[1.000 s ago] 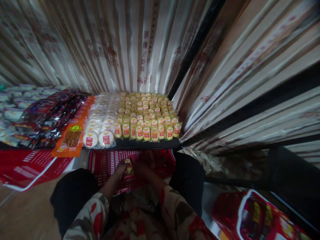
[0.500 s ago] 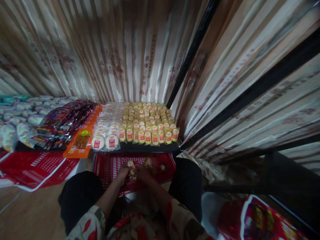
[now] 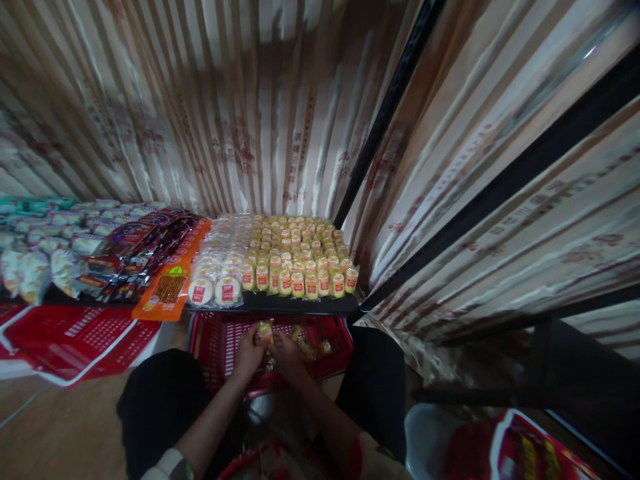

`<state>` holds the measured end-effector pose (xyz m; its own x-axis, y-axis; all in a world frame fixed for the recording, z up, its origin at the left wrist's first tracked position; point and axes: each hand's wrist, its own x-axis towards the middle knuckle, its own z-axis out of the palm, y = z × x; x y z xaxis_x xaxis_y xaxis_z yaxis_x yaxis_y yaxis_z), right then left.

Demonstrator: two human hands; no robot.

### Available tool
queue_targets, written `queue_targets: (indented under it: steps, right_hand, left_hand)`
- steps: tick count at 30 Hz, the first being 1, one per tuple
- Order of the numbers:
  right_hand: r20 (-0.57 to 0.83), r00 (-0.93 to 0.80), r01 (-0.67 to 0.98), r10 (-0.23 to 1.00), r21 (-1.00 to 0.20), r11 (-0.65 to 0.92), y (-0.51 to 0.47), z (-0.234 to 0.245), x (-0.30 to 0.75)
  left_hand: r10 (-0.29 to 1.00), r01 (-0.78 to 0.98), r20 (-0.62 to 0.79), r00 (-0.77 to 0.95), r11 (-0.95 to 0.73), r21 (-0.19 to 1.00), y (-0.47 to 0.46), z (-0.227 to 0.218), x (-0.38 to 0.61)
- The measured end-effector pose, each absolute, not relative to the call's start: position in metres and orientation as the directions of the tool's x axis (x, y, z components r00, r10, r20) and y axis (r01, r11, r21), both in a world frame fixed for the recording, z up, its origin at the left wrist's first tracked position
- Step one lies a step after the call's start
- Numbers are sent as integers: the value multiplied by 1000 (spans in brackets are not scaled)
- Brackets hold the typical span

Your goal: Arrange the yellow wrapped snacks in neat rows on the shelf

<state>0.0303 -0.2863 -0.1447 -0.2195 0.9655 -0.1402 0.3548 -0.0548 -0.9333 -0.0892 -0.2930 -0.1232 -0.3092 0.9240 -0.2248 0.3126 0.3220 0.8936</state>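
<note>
Over a red plastic basket [image 3: 206, 343] between my knees, my left hand [image 3: 249, 352] pinches a small wrapped yellow cake [image 3: 265, 331] with a printed label. The fingers of my right hand [image 3: 287, 353] close at its lower right side. Several similar wrapped pieces [image 3: 303, 341] lie loose in the basket, partly hidden behind my right hand. Just beyond, rows of the same yellow wrapped cakes [image 3: 311, 285] stand on a black shelf [image 3: 300, 306].
Left along the shelf are round white wrapped cakes [image 3: 227, 291], an orange snack packet [image 3: 167, 287], dark red packets [image 3: 135, 250] and white packets [image 3: 35, 270]. A red bag [image 3: 85, 340] sits lower left. Pleated curtains [image 3: 280, 100] and black poles [image 3: 395, 113] rise behind.
My hands have lifted the wrapped cake slightly, and its label now faces up more. The whole view has shifted a little, with the shelf lower in the picture.
</note>
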Motion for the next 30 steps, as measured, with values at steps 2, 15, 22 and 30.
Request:
queue_targets:
  steps: [2,15,22,30]
  right_hand:
    - [-62,-214,280,975,-960,0,-286,-135,28]
    - [147,-72,358,987,-919,163,-246,-71,2]
    - [228,43,560,973,-812,165,-230,-64,-13]
    - [166,62,619,984,-780,93,-224,-67,-19]
  left_hand:
    - [927,388,-144,-345,281,878,-293,-113,-89]
    - [878,409,152,-455,54,911,-271,-62,-89]
    - [863,515,233,-448,36,857,-251,-66,-96]
    - [868,531,250,-429,19,847,-238,-76,-97]
